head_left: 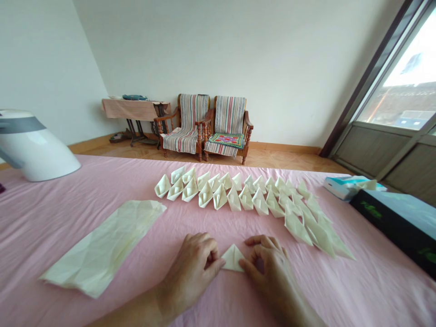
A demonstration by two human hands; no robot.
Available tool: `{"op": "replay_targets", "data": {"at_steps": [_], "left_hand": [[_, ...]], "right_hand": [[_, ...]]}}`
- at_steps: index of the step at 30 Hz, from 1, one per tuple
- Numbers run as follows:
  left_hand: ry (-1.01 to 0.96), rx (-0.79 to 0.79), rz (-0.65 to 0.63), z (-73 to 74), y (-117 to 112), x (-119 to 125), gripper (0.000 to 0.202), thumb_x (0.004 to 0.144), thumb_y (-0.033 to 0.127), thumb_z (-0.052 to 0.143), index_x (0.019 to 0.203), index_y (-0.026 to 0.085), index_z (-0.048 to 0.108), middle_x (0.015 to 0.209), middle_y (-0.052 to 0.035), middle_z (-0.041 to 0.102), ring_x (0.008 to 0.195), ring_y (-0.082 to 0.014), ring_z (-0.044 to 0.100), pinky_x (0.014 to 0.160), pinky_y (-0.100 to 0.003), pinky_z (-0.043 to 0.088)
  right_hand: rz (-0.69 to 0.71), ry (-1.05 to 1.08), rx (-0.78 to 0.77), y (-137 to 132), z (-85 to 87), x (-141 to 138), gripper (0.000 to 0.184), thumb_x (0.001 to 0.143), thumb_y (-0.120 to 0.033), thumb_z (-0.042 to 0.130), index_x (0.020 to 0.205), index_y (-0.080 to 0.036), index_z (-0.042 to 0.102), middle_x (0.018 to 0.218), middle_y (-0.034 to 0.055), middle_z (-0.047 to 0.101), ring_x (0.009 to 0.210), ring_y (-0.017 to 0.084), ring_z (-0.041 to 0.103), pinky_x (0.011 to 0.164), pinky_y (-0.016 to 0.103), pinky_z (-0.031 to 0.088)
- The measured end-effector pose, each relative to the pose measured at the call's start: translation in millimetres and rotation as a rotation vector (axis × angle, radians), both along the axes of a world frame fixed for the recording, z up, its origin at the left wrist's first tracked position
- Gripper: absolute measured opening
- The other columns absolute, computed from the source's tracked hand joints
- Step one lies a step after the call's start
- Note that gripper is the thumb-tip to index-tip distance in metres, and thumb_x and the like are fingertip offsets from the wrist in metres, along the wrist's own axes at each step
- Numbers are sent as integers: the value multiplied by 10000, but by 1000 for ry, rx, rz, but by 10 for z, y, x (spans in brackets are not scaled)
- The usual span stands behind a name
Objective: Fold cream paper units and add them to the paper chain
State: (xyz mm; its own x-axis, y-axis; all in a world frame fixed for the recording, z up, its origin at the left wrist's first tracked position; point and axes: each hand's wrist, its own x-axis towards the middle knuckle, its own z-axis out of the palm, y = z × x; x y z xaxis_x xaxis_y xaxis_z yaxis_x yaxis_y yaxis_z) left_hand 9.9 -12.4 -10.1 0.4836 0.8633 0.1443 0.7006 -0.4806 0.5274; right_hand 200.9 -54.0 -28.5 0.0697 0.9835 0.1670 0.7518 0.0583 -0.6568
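Between my two hands a small piece of cream paper [233,259], folded into a triangle with a crease down its middle, lies on the pink cloth. My left hand [195,259] pinches its left corner between thumb and curled fingers. At the right corner, my right hand [267,259] presses with the thumb, its fingers bent above. Beyond them stand several folded paper boats [220,197] in rows that bend toward me on the right. Creased strips of the same paper [105,247] lie flat to the left of my hands.
A pink cloth [136,309] covers the surface. A white and grey kettle [47,150] stands at the far left. On the right are a black box [391,227] and a blue-white tissue pack [340,187]. Two wooden armchairs [225,120] and a cloth-covered sewing table [132,109] stand by the wall.
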Motion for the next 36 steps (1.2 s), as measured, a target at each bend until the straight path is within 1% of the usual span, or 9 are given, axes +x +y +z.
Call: {"op": "replay_targets", "data": {"at_steps": [7,13,19,23,26,29,32,34,36], "left_hand": [[4,4,3,14,-12,2,196,788,186,719,673,173,561,724,29,578,742,-157,529,706,-274,328],[20,37,1,1,-23,8,188,807,188,696,684,174,555,735,20,574,744,-165,529,697,-279,336],[41,25,2,12,-20,14,192,818,177,686,689,171,545,741,15,568,748,-170,535,695,-284,347],[17,23,-8,26,-25,19,150,808,120,686,762,176,555,802,14,582,784,-172,544,714,-286,374],[-13,40,-66,25,-31,30,154,819,53,652,833,178,563,877,3,588,852,-177,546,756,-288,407],[-21,129,-227,8,-40,34,160,895,37,558,927,187,603,927,-18,585,911,-184,534,810,-298,428],[-8,220,-381,-8,-45,24,189,970,114,490,1047,214,631,924,-27,591,904,-182,529,839,-311,430],[24,245,-409,-6,-43,17,185,984,168,491,1068,227,644,922,-28,595,900,-184,528,838,-315,429],[62,255,-414,0,-38,17,170,983,195,502,1047,224,657,915,-27,597,897,-185,526,825,-313,429]], "right_hand": [[-13,-52,-7,0,12,-3,225,781,-198,647,573,-211,561,1000,39,664,988,246,561,834,382,356],[-7,-125,54,0,-9,-4,224,796,-218,642,585,-218,568,996,36,668,951,251,579,789,393,370],[0,-127,66,8,-26,7,236,785,-206,646,569,-221,553,967,35,672,929,255,579,779,406,380],[3,-135,74,10,-42,11,226,782,-216,646,573,-222,561,974,37,673,927,253,582,779,403,384],[4,-148,68,17,-43,10,224,780,-219,650,573,-222,565,983,36,673,933,254,582,777,397,388],[3,-161,70,23,-54,11,224,778,-223,659,574,-220,567,976,36,672,927,251,583,776,391,391],[12,-155,87,21,-73,13,250,801,-259,658,572,-218,564,962,41,670,909,245,587,761,381,396],[15,-157,99,12,-75,14,284,812,-295,659,560,-218,552,954,47,666,898,244,588,757,380,402],[13,-169,104,0,-68,25,284,816,-306,658,568,-218,552,967,55,659,907,251,584,772,393,406]]}}
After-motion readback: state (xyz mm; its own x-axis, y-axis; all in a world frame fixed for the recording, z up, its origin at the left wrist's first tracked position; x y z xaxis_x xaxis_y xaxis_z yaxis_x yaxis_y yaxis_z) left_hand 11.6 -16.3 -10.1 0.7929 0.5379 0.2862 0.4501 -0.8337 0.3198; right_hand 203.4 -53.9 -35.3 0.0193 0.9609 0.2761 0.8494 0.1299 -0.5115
